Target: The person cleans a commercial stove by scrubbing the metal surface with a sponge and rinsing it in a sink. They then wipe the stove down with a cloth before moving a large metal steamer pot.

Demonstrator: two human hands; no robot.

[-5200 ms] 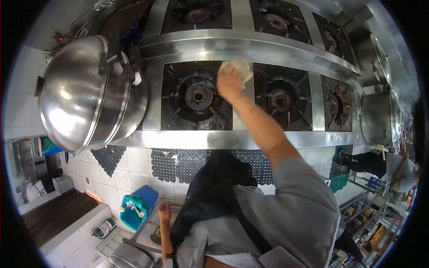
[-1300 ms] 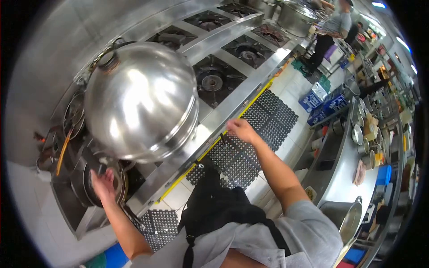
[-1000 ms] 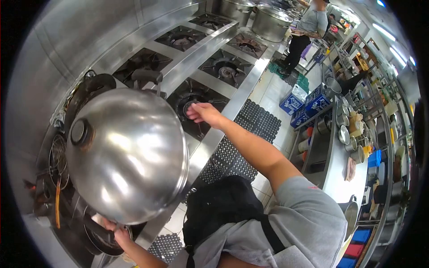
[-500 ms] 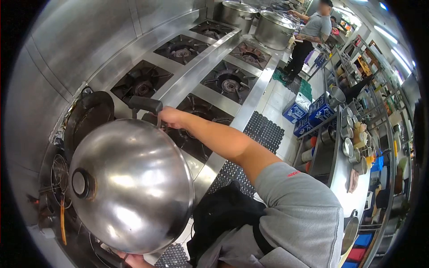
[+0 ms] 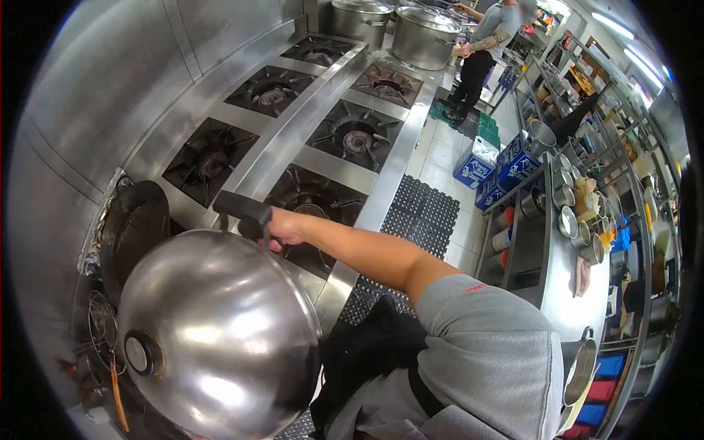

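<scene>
My right hand (image 5: 287, 226) is closed around the black side handle (image 5: 242, 207) of a large lidded wok. Its domed steel lid (image 5: 227, 315) fills the lower left and hides most of the vessel beneath. A round black knob (image 5: 139, 354) with a steel centre sits on the lid, facing left. My left hand is out of sight at the bottom, past the lid. A gas burner (image 5: 312, 209) lies just behind my right hand, and a dark wok (image 5: 132, 227) leans against the back wall beside the lid.
More burners (image 5: 357, 139) run along the stove towards large lidded pots (image 5: 425, 40). A wire strainer (image 5: 103, 323) lies at the left. Another person (image 5: 477, 66) stands at the far end. Black perforated mats (image 5: 418, 220) cover the aisle floor; steel shelving with bowls (image 5: 568, 220) lines the right.
The lidded wok and my right hand have shifted slightly downward in view. My left hand, partly seen at the bottom before, has left the view. The other person has turned somewhat.
</scene>
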